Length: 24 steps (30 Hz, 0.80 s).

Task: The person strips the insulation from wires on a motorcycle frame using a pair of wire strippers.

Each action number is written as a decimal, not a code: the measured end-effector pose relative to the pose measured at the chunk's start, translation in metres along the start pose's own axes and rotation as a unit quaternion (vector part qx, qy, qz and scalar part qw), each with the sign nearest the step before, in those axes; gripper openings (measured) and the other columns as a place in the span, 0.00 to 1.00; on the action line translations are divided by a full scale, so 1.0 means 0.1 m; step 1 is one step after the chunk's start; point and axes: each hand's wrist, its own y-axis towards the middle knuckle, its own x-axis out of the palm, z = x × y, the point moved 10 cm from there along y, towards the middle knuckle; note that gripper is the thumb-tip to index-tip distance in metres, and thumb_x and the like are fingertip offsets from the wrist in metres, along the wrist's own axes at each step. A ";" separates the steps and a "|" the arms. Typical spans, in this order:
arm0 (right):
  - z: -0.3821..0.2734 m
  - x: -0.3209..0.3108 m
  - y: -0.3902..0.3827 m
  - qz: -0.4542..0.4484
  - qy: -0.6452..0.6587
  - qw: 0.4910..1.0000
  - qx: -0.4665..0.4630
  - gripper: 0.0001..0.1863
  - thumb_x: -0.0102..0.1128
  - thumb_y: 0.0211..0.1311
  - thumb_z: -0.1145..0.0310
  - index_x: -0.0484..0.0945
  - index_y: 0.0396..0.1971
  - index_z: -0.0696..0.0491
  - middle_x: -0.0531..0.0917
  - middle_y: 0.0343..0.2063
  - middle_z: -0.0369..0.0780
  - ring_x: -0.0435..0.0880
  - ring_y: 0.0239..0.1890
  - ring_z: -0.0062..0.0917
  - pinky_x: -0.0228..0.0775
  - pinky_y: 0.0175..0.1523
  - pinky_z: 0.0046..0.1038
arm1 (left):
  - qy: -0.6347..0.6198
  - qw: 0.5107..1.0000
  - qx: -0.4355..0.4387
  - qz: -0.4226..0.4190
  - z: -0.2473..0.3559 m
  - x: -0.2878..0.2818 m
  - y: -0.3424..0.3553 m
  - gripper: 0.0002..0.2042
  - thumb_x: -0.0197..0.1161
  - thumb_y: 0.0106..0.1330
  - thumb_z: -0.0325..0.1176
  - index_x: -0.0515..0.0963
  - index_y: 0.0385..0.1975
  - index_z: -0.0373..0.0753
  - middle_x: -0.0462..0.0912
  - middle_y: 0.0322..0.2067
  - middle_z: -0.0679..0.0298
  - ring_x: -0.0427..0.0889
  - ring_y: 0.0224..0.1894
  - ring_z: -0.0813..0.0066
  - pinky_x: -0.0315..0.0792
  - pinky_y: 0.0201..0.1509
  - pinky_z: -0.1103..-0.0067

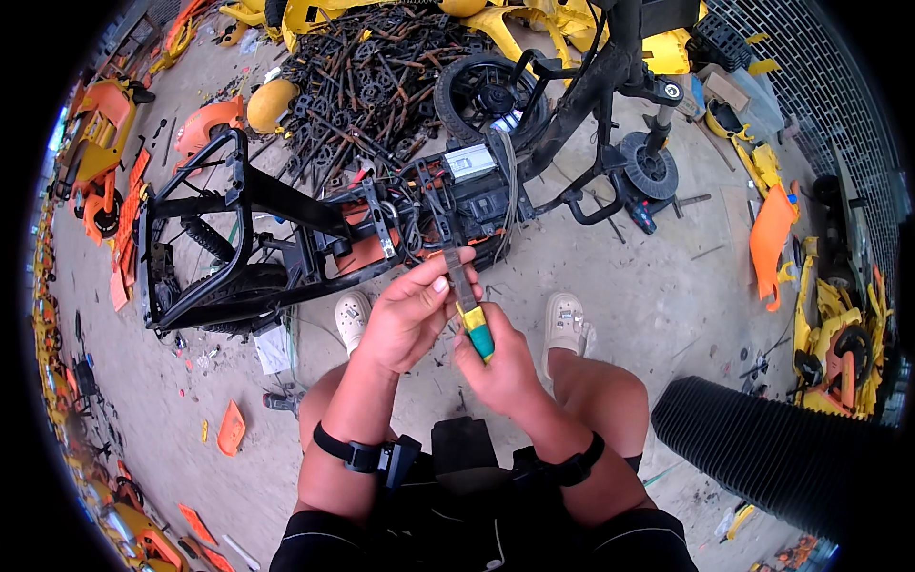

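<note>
One green-handled tool [471, 316] is mid-view, black frame [295, 208] at ten o'clock; right hand [503, 367] wraps the handle [480, 341]; left hand [405, 319] curls behind the blade [460, 281], whether pinching I cannot tell.

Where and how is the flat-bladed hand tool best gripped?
Probably by its thick green and yellow handle, from the near right side: that end points back toward the right hand, while the narrow grey blade slants away, up and left, by the left hand.

Two bare hands [405, 322] [505, 370] and one flat-bladed hand tool [471, 315] at centre; two cream clogs [352, 319] [563, 319]; one black scooter frame [295, 206], upper left; one ribbed black tube [753, 458], lower right.
</note>
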 end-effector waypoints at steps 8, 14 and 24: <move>0.22 0.17 -0.01 -0.047 0.121 0.988 0.085 0.11 0.55 0.66 0.79 0.70 0.48 0.56 0.79 0.35 0.35 0.81 0.35 0.19 0.74 0.42 0.24 | 0.005 0.998 0.015 0.060 -0.07 -0.12 0.05 0.20 0.49 0.78 0.33 0.68 0.66 0.31 0.78 0.49 0.57 0.78 0.52 0.67 0.70 0.61 0.72; 0.36 0.22 -0.01 -0.039 0.122 0.985 0.115 0.15 0.59 0.65 0.68 0.70 0.49 0.56 0.82 0.29 0.44 0.85 0.32 0.33 0.74 0.39 0.33 | 0.023 0.994 0.015 0.102 -0.08 -0.17 0.04 0.19 0.47 0.80 0.36 0.70 0.63 0.31 0.78 0.45 0.59 0.78 0.48 0.70 0.73 0.57 0.73; 0.28 0.20 -0.09 -0.110 0.121 0.976 0.145 0.17 0.54 0.67 0.75 0.71 0.55 0.57 0.83 0.39 0.37 0.80 0.35 0.18 0.73 0.41 0.24 | -0.020 0.989 -0.050 0.136 -0.15 -0.23 0.02 0.21 0.45 0.79 0.40 0.71 0.60 0.31 0.77 0.40 0.61 0.80 0.44 0.69 0.76 0.46 0.75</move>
